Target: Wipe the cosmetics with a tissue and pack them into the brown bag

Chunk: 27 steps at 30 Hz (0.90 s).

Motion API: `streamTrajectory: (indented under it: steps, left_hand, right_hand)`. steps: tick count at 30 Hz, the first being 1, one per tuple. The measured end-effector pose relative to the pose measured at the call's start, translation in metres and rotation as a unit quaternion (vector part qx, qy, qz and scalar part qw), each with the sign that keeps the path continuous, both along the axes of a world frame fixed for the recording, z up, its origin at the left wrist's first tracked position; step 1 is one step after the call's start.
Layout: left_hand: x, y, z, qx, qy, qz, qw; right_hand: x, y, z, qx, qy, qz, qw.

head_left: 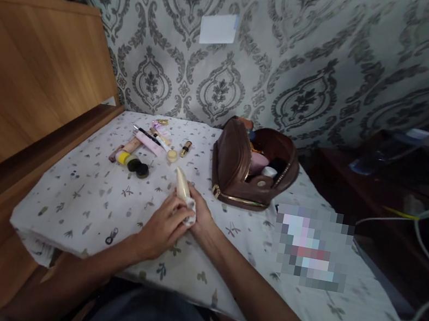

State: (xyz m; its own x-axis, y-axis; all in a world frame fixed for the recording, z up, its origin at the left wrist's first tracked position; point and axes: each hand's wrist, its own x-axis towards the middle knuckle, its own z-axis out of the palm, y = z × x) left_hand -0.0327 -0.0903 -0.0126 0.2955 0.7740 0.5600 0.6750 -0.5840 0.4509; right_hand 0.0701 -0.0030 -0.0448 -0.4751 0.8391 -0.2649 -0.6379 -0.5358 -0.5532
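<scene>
Above the middle of the cloth-covered table, my right hand (pixel 201 218) is closed round a cream-coloured squeeze tube (pixel 182 183), whose flat end points up and away from me. My left hand (pixel 161 226) is closed at the tube's lower end, its fingers pressing a crumpled white wipe (pixel 190 213) against it. The fingers and wipe hide the lower end of the tube. Beyond my hands stand a small round cream jar (pixel 172 156) and a black and gold lipstick (pixel 185 148).
An open brown toiletry bag (pixel 234 164) with cosmetics inside stands at the back right. Back left lie a pink tube (pixel 150 143), dark round jars (pixel 142 170) and several slim items. A blurred-out object (pixel 311 248) lies right. A wooden cabinet (pixel 42 53) borders the left.
</scene>
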Motion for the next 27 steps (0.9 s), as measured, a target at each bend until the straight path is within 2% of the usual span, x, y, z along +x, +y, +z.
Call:
streamTrajectory:
  steps: [2, 4, 9, 15, 17, 20, 25, 27]
  left_hand:
    - [-0.003, -0.001, 0.000, 0.018, 0.019, -0.013, 1.000]
    - [-0.008, 0.004, 0.002, 0.031, 0.018, -0.010, 0.999]
    - [-0.021, 0.028, 0.014, 0.077, -0.002, 0.032, 0.997]
    - [-0.042, 0.059, 0.026, 0.121, -0.064, 0.177, 0.975]
    - [-0.045, 0.063, 0.026, 0.136, -0.084, 0.198, 0.967]
    - [-0.041, 0.059, 0.021, 0.136, -0.079, 0.177, 0.972]
    - [-0.020, 0.029, 0.004, 0.099, -0.025, 0.074, 0.992]
    - [-0.013, 0.016, 0.000, 0.100, 0.024, 0.033, 0.994]
  right_hand:
    - [-0.001, -0.004, 0.003, 0.021, -0.009, -0.051, 0.998]
    - [-0.004, -0.008, 0.008, 0.032, -0.009, -0.071, 0.997]
    - [-0.007, -0.018, 0.019, -0.011, -0.003, 0.010, 1.000]
    - [-0.001, -0.025, 0.022, 0.006, 0.014, 0.084, 0.996]
    - [0.000, -0.025, 0.022, -0.011, 0.044, 0.101, 0.994]
    - [-0.001, -0.023, 0.022, -0.048, 0.077, 0.102, 0.991]
    - [0.000, -0.013, 0.021, -0.066, 0.074, 0.034, 0.995]
    - [0.001, -0.010, 0.020, -0.068, 0.054, 0.031, 0.996]
